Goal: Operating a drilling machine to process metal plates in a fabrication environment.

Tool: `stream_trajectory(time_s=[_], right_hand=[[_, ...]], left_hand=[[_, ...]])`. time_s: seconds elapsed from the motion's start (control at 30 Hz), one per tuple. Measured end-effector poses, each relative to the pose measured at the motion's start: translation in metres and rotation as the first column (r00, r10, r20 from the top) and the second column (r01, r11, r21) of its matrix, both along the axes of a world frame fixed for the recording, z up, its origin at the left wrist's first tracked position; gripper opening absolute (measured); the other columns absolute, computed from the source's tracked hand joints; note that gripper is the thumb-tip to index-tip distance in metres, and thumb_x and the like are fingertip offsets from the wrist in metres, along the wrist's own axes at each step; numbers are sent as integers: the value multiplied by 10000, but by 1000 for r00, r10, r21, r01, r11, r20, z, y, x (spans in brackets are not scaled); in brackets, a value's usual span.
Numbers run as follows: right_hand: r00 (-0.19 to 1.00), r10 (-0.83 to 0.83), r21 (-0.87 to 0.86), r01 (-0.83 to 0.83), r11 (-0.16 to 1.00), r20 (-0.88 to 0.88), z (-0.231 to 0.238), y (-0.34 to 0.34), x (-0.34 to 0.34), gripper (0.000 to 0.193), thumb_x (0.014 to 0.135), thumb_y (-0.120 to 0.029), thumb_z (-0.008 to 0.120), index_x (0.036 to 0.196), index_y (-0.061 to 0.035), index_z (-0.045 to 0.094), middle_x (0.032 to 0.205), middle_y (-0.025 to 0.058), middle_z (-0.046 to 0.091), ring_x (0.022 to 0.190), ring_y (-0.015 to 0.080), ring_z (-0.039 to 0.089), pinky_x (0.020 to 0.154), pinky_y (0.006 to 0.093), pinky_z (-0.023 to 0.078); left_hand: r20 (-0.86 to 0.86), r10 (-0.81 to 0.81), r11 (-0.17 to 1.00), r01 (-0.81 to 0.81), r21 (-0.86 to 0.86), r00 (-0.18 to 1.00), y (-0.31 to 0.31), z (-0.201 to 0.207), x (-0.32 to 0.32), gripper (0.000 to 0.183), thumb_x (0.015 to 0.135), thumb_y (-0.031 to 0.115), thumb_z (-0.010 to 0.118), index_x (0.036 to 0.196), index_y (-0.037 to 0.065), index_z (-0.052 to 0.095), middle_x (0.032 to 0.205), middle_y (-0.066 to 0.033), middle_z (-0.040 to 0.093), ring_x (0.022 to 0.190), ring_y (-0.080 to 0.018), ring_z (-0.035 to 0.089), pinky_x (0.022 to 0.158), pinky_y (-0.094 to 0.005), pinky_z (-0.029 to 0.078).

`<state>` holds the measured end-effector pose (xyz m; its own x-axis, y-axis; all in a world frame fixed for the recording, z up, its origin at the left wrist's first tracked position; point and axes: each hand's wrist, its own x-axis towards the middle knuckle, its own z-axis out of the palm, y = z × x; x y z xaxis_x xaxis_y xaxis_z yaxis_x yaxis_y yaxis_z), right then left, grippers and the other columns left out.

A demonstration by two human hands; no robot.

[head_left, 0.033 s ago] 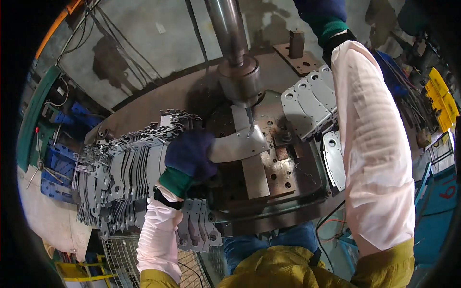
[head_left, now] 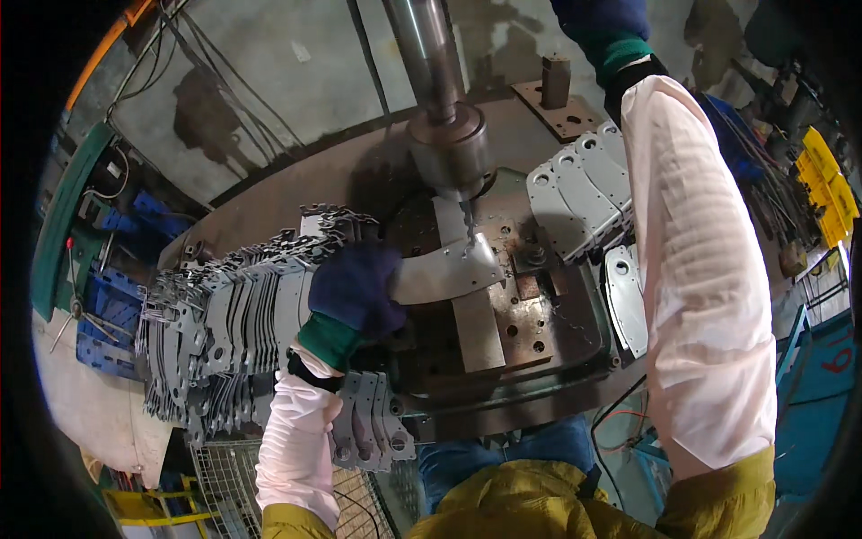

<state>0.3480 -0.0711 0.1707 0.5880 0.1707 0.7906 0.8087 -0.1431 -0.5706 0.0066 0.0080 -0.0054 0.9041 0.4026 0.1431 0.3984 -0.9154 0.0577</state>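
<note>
My left hand (head_left: pixel 356 289), in a dark blue glove with a green cuff, is closed round the left end of a curved grey metal plate (head_left: pixel 444 272). The plate's right end lies over a flat steel bar (head_left: pixel 478 332) on the drill press table, beneath the drill bit (head_left: pixel 469 218). The bit's tip is at the plate's upper edge, and small metal chips lie around it. Above it is the chuck (head_left: pixel 449 153). My right hand (head_left: pixel 603 25), in a matching glove, is raised at the top edge; its fingers are out of the picture, so what it touches is hidden.
Many curved metal plates (head_left: pixel 238 310) stand packed on the left, beside my left hand. More plates (head_left: pixel 575 193) lie stacked at the right, next to my right sleeve. A clamp block (head_left: pixel 536 260) sits on the press table. A wire basket (head_left: pixel 238 481) stands below left.
</note>
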Motion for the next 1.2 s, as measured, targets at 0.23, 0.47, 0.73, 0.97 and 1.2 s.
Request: stream_trajectory(time_s=[0.23, 0.47, 0.73, 0.97, 1.2], right_hand=[[999, -34, -4, 34, 999, 34, 4, 6, 3, 472, 941, -520, 556, 1002, -81, 719, 969, 267, 696, 978, 468, 666, 803, 538, 525], [1000, -14, 5, 14, 1000, 24, 3, 3, 2, 480, 937, -524, 551, 977, -79, 728, 919, 241, 711, 943, 466, 676, 806, 545, 524], [998, 54, -88, -52, 995, 20, 7, -6, -6, 474, 941, -508, 545, 962, -75, 736, 922, 231, 718, 910, 464, 678, 787, 554, 521], [999, -23, -127, 29, 991, 49, 0, -11, 3, 552, 911, -620, 549, 1045, -114, 724, 969, 206, 725, 919, 458, 669, 828, 496, 535], [920, 311, -292, -374, 880, -240, 5, -59, -15, 569, 888, -571, 649, 919, -3, 682, 773, 98, 689, 684, 185, 653, 679, 343, 521]], left_hand=[[56, 27, 999, -28, 19, 998, -5, 5, -5, 499, 548, 267, 803, 1002, 131, 649, 996, -126, 648, 961, -368, 637, 796, -481, 531], [-33, 42, 999, -41, 12, 999, -6, 5, -6, 679, 524, 281, 827, 1160, 116, 654, 1139, -133, 660, 1078, -372, 628, 918, -446, 535], [-70, 85, 994, -89, -59, 994, -8, 14, -3, 498, 576, 282, 799, 1034, 126, 681, 1055, -147, 665, 1020, -377, 651, 870, -472, 542], [-64, 70, 996, -73, -52, 996, -15, 21, -2, 360, 662, 267, 774, 973, 112, 681, 1044, -172, 664, 981, -392, 666, 856, -485, 553], [-40, 107, 994, -105, 32, 994, -7, 18, 2, 536, 616, 263, 842, 1092, 100, 656, 1075, -164, 676, 1022, -388, 653, 898, -487, 545]])
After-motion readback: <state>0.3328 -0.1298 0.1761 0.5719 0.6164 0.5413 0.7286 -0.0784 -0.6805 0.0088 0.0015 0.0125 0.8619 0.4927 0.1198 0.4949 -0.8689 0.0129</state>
